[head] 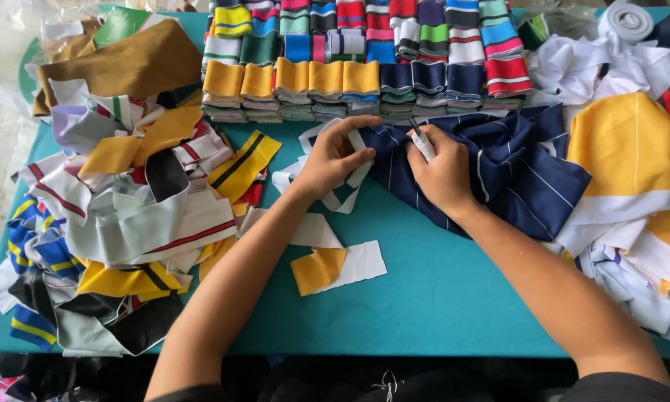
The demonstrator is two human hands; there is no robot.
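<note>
A navy blue striped fabric piece (499,167) lies on the teal table (439,290) in front of me. My left hand (333,158) pinches its left edge together with a white strip of fabric (340,195). My right hand (443,170) rests on the navy fabric and grips a small white-handled cutting tool (422,142), its tip at the fabric edge between my two hands.
Rows of folded striped knit collars (365,59) are stacked at the back. A heap of loose fabric offcuts (126,216) fills the left side. Yellow and white cloth pieces (633,171) are piled at the right. A yellow and white scrap (335,266) lies near my left forearm.
</note>
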